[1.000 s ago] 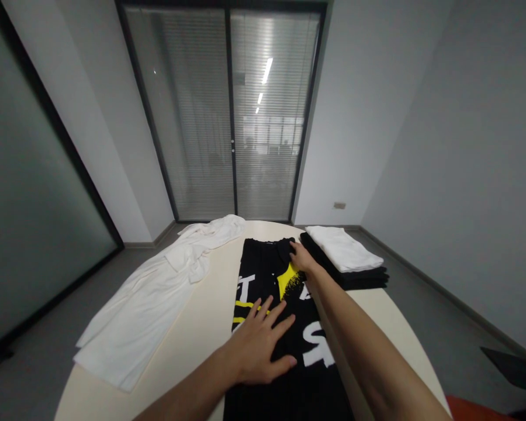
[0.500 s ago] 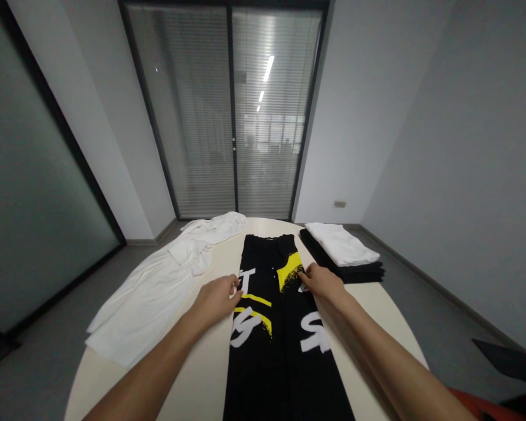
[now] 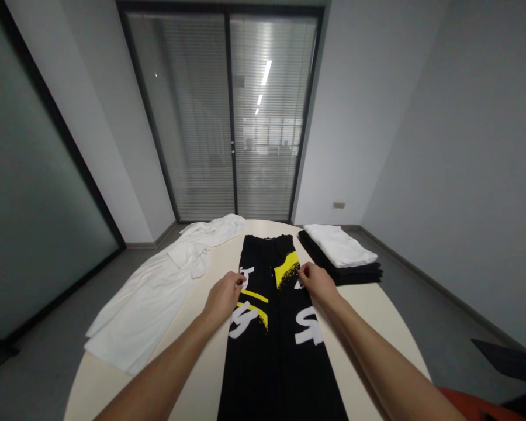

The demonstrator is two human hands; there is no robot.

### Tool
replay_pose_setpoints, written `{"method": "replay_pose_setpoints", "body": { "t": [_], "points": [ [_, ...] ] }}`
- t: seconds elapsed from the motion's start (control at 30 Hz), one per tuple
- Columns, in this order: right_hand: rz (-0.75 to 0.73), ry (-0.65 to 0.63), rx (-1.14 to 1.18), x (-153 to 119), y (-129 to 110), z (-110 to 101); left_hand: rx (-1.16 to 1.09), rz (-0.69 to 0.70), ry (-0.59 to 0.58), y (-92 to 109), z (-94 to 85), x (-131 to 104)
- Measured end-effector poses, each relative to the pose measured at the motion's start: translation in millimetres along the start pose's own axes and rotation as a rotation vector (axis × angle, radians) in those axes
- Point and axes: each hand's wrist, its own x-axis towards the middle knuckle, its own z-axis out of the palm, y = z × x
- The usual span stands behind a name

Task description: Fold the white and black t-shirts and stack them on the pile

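A black T-shirt [image 3: 269,356] with white lettering and yellow print lies in a long strip down the middle of the table, its sides folded inward and its collar at the far end. On its left edge, by a white letter, my left hand [image 3: 224,294] pinches the cloth. My right hand [image 3: 319,282] has thumb and fingers together on the opposite edge, just below the yellow patch. Both hands are level with each other, partway down the strip. The shirt's near end runs out of the picture.
Loose white clothing [image 3: 153,298] is spread along the left side of the round cream table [image 3: 394,327]. At the far right sits a stack of folded garments, a white one [image 3: 339,245] over black ones [image 3: 359,273]. A red object [image 3: 477,403] shows at the bottom right.
The fingers of both hands have closed from a looser pose onto the shirt's edges. The lower part of the shirt has shifted slightly left in view.
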Motion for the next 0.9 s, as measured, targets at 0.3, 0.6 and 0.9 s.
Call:
{"method": "replay_pose_setpoints", "body": {
  "t": [0.3, 0.6, 0.9],
  "points": [
    [-0.041, 0.084, -0.022, 7.6, -7.7, -1.5, -0.017, -0.026, 0.005, -9.0, -6.5, 11.8],
    [-0.314, -0.448, 0.207, -31.9, 10.0, -41.3, -0.158, 0.016, -0.444, -12.5, -49.4, -16.8],
    [-0.375, -0.553, 0.382, -29.3, 11.5, -30.2, -0.113, 0.024, -0.362, -4.2, -43.7, -15.0]
  ]
}}
